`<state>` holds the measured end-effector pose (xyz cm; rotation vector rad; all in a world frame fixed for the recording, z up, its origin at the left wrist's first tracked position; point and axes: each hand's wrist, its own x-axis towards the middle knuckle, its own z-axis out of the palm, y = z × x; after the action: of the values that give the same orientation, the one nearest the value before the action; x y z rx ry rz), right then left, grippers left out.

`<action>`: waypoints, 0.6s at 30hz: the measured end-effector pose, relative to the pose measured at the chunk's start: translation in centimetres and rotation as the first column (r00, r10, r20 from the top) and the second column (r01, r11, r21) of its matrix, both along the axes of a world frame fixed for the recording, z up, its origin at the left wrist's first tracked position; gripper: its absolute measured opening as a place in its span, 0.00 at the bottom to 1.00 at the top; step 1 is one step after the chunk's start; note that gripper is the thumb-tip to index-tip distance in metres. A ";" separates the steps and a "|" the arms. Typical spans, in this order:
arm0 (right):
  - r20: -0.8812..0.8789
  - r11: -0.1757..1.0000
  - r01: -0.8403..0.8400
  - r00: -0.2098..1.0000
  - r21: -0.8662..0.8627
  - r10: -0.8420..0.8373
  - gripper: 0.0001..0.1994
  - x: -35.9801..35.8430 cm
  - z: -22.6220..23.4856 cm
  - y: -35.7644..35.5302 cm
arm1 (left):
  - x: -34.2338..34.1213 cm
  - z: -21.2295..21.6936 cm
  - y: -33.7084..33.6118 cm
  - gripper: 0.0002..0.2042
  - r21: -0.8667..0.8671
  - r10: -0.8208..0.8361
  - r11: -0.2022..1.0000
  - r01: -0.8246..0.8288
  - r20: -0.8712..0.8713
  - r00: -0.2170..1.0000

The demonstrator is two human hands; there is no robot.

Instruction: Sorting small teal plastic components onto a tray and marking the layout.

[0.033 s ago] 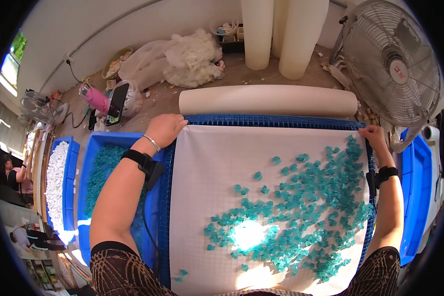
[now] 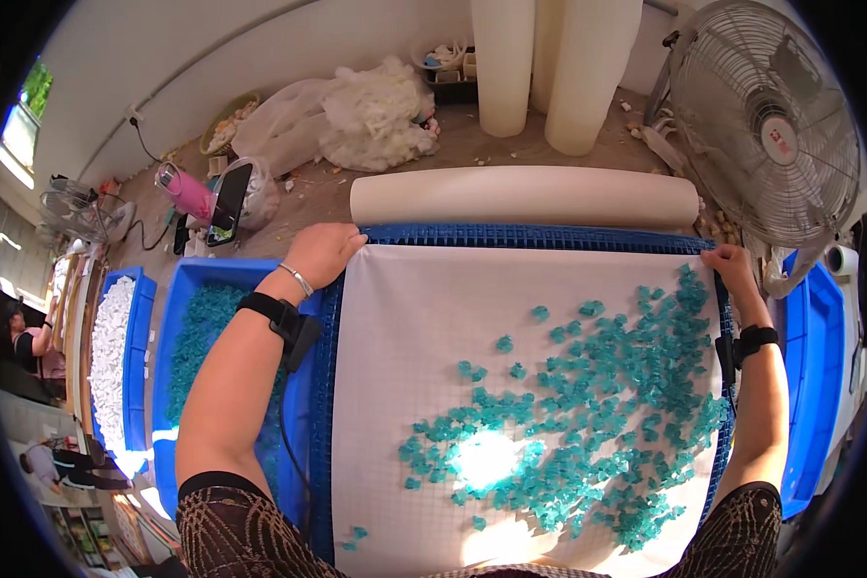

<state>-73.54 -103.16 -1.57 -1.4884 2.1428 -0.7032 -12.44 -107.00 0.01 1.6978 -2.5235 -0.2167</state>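
A white gridded sheet (image 2: 433, 337) lies spread over a blue mesh tray (image 2: 530, 236). Many small teal pieces (image 2: 607, 414) are scattered over the sheet's right and middle parts. My left hand (image 2: 323, 252) grips the sheet's far left corner at the tray's edge. My right hand (image 2: 732, 270) pinches the sheet's far right corner. Each wrist wears a black band, and the left one also has a thin bracelet.
A long white roll (image 2: 525, 196) lies just beyond the tray. Left of it stand a blue bin of teal pieces (image 2: 202, 328) and a blue bin of white pieces (image 2: 116, 366). Another blue bin (image 2: 814, 356) and a fan (image 2: 766, 125) stand at the right. A pink bottle (image 2: 188, 193) stands at the back left.
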 end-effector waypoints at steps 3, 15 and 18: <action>0.028 1.000 0.011 1.000 -0.013 -0.011 0.12 0.2 0.0 0.1 | 0.5 -0.1 -0.2 0.16 0.043 -0.007 0.999 0.009 -0.040 0.999; -0.122 0.998 0.016 0.992 -0.059 -0.023 0.14 -0.3 -0.8 0.0 | 0.2 0.6 0.0 0.16 -0.058 0.013 0.998 -0.009 0.060 0.998; -0.180 0.999 0.022 0.983 -0.044 -0.030 0.20 -0.8 -0.7 -0.2 | 0.5 0.1 -0.1 0.16 0.035 0.201 0.980 -0.198 -0.106 0.974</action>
<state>-74.37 -103.35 -2.31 -1.6035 2.2982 -0.6474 -11.93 -107.05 0.15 1.8779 -2.2641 -0.3158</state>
